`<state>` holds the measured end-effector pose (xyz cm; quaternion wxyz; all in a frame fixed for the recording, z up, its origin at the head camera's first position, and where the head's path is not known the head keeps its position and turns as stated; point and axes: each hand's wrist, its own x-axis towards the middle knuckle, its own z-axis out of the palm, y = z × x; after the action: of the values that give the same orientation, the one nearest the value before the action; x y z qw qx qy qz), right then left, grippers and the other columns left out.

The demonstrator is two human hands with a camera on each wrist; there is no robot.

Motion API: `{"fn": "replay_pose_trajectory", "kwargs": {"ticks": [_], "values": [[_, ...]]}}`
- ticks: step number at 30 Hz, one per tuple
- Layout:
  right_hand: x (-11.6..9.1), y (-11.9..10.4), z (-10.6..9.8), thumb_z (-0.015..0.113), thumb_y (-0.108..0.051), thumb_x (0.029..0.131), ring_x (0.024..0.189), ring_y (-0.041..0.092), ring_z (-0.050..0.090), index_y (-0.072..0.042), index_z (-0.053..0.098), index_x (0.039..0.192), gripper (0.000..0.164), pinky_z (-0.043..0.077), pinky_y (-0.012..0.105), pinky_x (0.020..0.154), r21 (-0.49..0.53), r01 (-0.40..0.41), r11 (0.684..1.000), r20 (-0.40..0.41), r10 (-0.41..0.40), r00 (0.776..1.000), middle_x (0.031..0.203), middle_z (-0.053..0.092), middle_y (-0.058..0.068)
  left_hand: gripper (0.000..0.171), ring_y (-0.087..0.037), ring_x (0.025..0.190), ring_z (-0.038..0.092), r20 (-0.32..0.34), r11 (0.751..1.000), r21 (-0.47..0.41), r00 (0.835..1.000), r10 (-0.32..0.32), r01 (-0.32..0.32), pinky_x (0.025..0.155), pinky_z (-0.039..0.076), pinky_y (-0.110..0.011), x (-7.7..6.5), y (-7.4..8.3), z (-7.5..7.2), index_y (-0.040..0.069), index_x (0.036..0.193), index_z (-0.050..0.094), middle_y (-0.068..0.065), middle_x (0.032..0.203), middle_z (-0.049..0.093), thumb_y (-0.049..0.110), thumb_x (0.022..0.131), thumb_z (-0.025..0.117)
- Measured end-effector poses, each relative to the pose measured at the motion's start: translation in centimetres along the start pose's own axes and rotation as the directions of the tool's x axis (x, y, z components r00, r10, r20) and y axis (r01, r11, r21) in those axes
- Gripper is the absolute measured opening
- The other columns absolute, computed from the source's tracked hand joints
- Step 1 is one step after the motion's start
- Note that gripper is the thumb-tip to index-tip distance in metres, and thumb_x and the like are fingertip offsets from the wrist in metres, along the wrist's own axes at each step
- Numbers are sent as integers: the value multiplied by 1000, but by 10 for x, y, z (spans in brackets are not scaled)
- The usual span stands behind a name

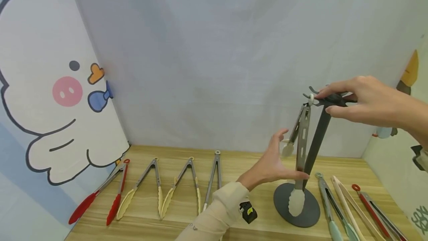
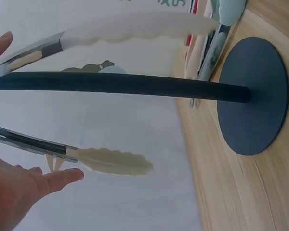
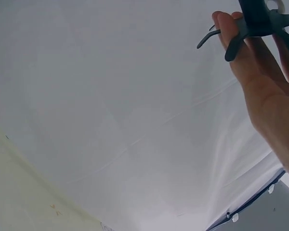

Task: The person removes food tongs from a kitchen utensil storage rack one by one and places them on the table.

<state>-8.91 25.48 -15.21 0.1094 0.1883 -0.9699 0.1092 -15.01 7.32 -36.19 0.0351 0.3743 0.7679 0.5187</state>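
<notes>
A dark utensil stand with a round base and curved hooks at its top leans slightly on the table. Metal tongs with cream scalloped tips hang by their white ring from a hook, arms spread apart. My left hand surrounds the tongs with thumb and fingers wide apart; in the left wrist view its finger lies along one arm of the tongs. The right hand grips the stand's hooked top, thumb below and index fingertip beside the ring.
Red tongs, two yellow-tipped pairs and silver tongs, partly behind my left sleeve, lie at the left. To the right of the stand lie green-tipped, cream and red-handled tongs. A pale cloth wall stands behind.
</notes>
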Motion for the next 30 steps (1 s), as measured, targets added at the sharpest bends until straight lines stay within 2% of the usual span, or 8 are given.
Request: {"fn": "replay_pose_trajectory", "kwargs": {"ticks": [4,10,16,22,25,30], "values": [[-1,0,1,65,-11,84,98,49,60,-5,64,119,35,48,58,77,17,5,1000,-4,-5,1000,128,51,30,118,-15,140,19,54,1000,-6,999,0,0,101,36,-48,4,-3,-3,44,147,-6,6,155,10,35,70,83],[-1,1,0,65,-10,83,106,45,57,-6,65,117,34,47,58,81,20,26,999,-13,-26,1000,125,56,26,116,-11,134,28,150,999,27,988,27,-31,100,37,-44,6,-6,-8,45,147,-2,8,150,20,35,69,84],[0,-1,-1,64,-9,82,112,41,54,-5,66,115,33,44,58,86,23,27,999,-21,-27,999,123,58,24,105,-9,136,24,251,1000,-15,968,2,2,101,35,-43,7,-4,-13,48,146,-1,12,151,17,36,76,77],[-1,-2,-1,65,-9,82,112,41,53,-4,66,116,34,44,58,86,21,25,999,-23,-25,999,124,57,24,98,-6,138,21,274,998,-53,962,-10,25,104,33,-39,7,-3,-16,46,146,4,14,150,18,35,78,74],[-1,-1,-1,65,-9,82,113,42,52,-4,66,116,34,44,59,86,21,26,999,-22,-26,999,124,57,25,97,-5,137,20,286,997,-72,958,-1,23,105,33,-36,8,-3,-17,44,147,5,14,151,16,35,80,73],[0,-1,-1,65,-10,82,113,42,52,-4,65,116,35,43,59,86,9,23,1000,-17,-23,1000,124,57,25,95,-3,138,17,298,988,-152,954,33,14,106,31,-34,11,-2,-21,46,146,3,14,151,15,29,82,71]]}}
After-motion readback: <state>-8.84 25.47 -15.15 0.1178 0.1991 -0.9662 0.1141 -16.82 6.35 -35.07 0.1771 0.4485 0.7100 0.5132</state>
